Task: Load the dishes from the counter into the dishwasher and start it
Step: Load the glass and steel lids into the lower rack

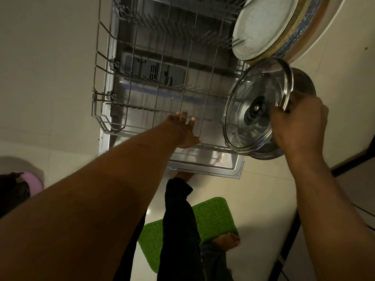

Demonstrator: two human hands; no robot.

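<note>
**Lower rack, pulled out: one lid at the right-hand edge**

Lower rack [101,97]: grey wire, drawn out over the lowered dishwasher door [213,159]. Rows of tines mostly bare. Detergent dispenser [150,69] visible through the wires on the door's inner face.

Steel plate [261,25]: stood on edge at the far right corner of the rack. Leaning behind it, more plates [300,31], one with a yellow and blue patterned rim.

Left hand [183,131]: laid on the front part of the rack, fingers straight and spread, gripping nothing.

Right hand [298,128]: fingers curled over the steel rim of the glass lid [257,88], clasping it.

Glass lid: tilted nearly on edge, underside and centre fixing toward the camera, held over the near right corner of the rack.

Steel pan [304,82]: directly behind the lid and close against it. Not possible to tell whether carried by the same hand.

Floor: pale tiles, green mat [215,218], bare foot [227,240] at its right edge.
</note>
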